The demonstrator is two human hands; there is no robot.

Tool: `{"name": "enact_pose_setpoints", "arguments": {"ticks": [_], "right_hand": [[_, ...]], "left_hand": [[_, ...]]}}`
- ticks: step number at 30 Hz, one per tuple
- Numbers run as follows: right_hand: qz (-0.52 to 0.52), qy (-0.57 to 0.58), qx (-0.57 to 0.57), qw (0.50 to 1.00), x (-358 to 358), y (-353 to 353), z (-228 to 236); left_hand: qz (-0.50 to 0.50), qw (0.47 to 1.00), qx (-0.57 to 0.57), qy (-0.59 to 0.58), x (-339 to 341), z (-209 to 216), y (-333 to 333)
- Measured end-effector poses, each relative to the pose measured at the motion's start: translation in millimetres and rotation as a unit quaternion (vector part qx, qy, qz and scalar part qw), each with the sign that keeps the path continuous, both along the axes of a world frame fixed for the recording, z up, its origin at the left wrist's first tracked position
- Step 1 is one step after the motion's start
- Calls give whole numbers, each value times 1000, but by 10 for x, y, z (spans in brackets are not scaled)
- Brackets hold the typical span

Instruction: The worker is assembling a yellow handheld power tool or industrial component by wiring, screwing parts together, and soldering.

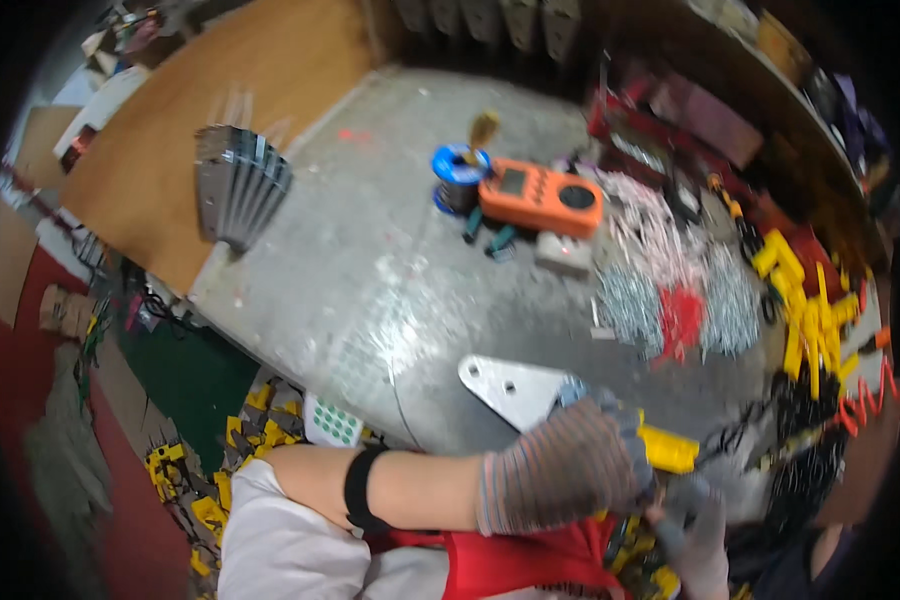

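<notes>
At the far left a fanned stack of grey metal plates (pixel 238 185) lies across the seam where the brown board (pixel 170 130) meets the grey metal worktop (pixel 370 270). The worktop's left edge runs diagonally down toward the person, and a wide bare stretch lies between that stack and the hands. Farther back stand a blue wire spool (pixel 457 170) and, just beside it, an orange meter (pixel 540 197). Near the front edge a flat triangular steel plate (pixel 515 387) with two holes lies on the worktop; the gloved left hand (pixel 565 465) is curled closed over its right end and over a yellow-handled tool (pixel 667 449). The gloved right hand (pixel 695 535) sits just below, fingers closed around a grey object too blurred to identify. To the right, heaps of silver screws (pixel 670 290) and yellow parts (pixel 805 310) crowd the surface.
</notes>
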State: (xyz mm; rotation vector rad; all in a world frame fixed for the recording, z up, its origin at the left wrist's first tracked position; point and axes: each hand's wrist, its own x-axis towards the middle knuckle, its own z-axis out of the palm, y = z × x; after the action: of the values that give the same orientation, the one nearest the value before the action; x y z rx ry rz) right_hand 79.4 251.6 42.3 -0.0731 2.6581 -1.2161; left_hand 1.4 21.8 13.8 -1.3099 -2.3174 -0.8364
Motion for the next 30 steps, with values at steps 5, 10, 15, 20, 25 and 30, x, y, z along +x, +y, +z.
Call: {"name": "enact_pose_setpoints", "arguments": {"ticks": [5,10,15,20,25,30], "right_hand": [[-15,-121,-73,990,-318,-227,115],[-40,-64,-109,991,-403,-196,130],[-33,-142,-141,979,-431,-309,136],[-36,-144,-189,971,-422,-242,110],[-17,-112,-51,992,-397,-228,115],[-120,-84,-254,956,-274,-68,30]], "left_hand": [[1,998,-59,-32,-82,90,-69],[8,992,95,-78,-60,-67,-145],[-8,994,96,-50,10,-171,-121],[9,995,87,-56,62,-131,-127],[-23,982,147,-117,-127,30,-122],[-94,976,13,-198,-266,-87,-82]]}}
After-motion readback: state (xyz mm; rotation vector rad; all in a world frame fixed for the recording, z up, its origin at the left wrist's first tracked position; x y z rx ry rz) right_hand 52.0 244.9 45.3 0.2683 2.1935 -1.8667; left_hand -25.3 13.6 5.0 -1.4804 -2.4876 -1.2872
